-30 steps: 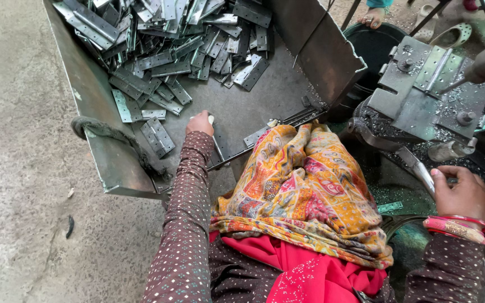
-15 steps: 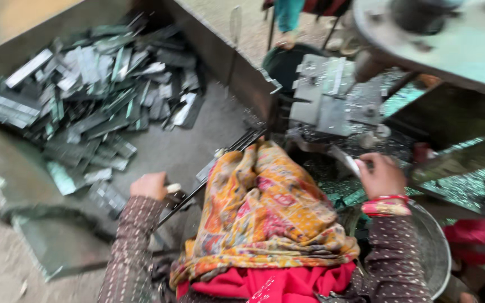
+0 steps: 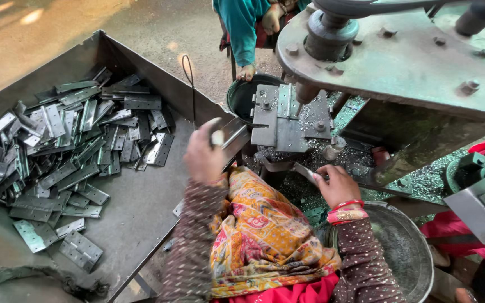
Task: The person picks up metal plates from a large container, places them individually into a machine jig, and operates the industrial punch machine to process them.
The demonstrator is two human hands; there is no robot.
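My left hand (image 3: 204, 159) is raised in front of the press, fingers closed on a grey metal hinge plate (image 3: 232, 136), with a pale wrap on one fingertip. The plate is just left of the die block (image 3: 280, 119) under the press head. To the right, my right hand (image 3: 338, 186) grips a flat metal tool (image 3: 304, 171) that points toward the base of the die block. A red and pink bangle sits on that wrist. A patterned orange cloth (image 3: 265, 235) covers my lap.
A big sheet-metal tray (image 3: 141, 207) on the left holds several loose hinge plates (image 3: 68, 151). The heavy press frame (image 3: 411, 62) overhangs top right. A black bucket (image 3: 245, 95) and another person's teal sleeve (image 3: 241, 22) are behind. A metal basin (image 3: 408, 252) is lower right.
My left hand has risen from the tray's edge toward the die block, now holding a plate. My view has swung up and right onto the press. The right hand stays on its tool.
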